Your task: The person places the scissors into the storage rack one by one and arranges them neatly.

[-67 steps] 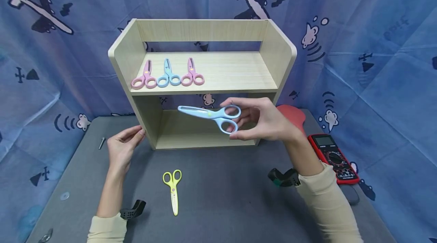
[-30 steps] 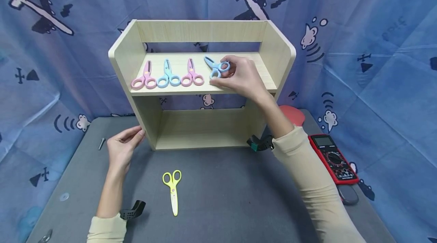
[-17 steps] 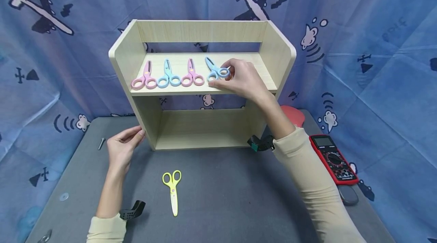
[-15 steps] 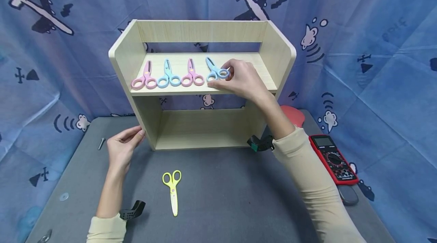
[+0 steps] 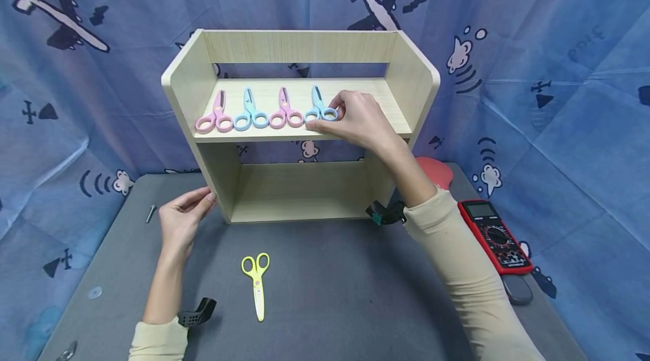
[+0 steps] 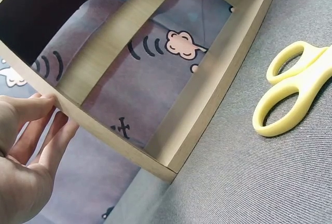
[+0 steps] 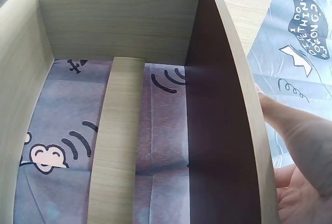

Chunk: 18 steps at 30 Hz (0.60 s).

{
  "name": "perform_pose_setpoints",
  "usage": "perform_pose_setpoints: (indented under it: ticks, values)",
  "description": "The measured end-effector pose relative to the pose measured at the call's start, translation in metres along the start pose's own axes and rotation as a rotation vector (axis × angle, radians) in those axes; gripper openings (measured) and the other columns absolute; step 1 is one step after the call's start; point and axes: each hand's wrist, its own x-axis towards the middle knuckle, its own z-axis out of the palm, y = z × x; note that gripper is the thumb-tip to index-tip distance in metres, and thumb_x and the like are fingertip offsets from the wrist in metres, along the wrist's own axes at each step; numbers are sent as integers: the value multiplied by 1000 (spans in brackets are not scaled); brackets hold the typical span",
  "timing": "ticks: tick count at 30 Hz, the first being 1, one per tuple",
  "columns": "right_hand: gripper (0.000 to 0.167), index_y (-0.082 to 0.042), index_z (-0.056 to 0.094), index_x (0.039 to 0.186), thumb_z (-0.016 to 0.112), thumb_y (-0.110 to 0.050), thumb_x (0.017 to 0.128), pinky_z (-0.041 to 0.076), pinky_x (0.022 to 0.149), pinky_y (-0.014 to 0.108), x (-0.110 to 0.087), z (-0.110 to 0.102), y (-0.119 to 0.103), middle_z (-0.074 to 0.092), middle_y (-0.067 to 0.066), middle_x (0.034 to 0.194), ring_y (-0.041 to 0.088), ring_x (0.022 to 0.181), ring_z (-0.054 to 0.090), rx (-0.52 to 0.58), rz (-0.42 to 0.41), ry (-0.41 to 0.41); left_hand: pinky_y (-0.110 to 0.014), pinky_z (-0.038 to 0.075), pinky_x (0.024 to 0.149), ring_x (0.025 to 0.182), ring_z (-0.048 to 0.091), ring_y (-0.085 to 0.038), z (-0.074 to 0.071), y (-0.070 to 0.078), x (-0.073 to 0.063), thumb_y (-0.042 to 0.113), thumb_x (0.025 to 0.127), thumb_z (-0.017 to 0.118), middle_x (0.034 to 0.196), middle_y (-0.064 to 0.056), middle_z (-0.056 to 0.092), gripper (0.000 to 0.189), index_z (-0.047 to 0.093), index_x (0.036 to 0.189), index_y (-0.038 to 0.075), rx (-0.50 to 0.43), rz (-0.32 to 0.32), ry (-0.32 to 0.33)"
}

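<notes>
A small pale wooden shelf (image 5: pixel 299 138) stands on the table. On its upper board lie pink scissors (image 5: pixel 215 113), blue scissors (image 5: pixel 249 110) and a second pink pair of scissors (image 5: pixel 285 108) in a row, blades to the back. At the row's right end my right hand (image 5: pixel 363 118) pinches the handle loops of another pair of blue scissors (image 5: pixel 318 106), which lie flat on the board. My left hand (image 5: pixel 183 217) holds the front edge of the shelf's left side panel with thumb and fingertips. In the right wrist view the shelf's board hides the held scissors.
Yellow scissors (image 5: pixel 257 285) lie on the grey table in front of the shelf. A red multimeter (image 5: pixel 495 235) and a red rounded object (image 5: pixel 435 171) are at the right. A bolt (image 5: pixel 151 213) and a clear disc (image 5: pixel 95 292) lie at the left. A patterned curtain (image 5: pixel 127 0) hangs behind.
My right hand has carried the blue scissors up onto the upper board, beside the second pink pair, and turned them until the blades point back. The left hand has stayed on the shelf.
</notes>
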Motion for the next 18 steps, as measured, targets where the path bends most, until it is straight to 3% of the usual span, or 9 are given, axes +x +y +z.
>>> perform_pose_setpoints:
  ticks: [5,11,18]
  values:
    - [63,-1,75,114,91,-54,85,50,72,30,-1,1,2,66,10,92,22,84,58,7,-1,11,-25,70,88,87,83,-8,0,0,0,-3,92,84,92,3,84,27,78,118,-9,0,5,-1]
    - [67,0,75,124,92,-52,85,52,77,34,-3,1,3,69,13,97,24,89,60,29,10,14,-25,70,87,86,83,-8,1,0,0,-4,92,84,91,4,84,25,79,117,-8,0,6,2]
    - [61,-1,73,128,92,-42,87,51,78,30,-13,-2,10,67,11,100,23,91,61,165,-48,59,-23,70,87,85,83,-7,0,0,0,-2,93,84,91,5,84,24,80,116,-5,25,-5,5]
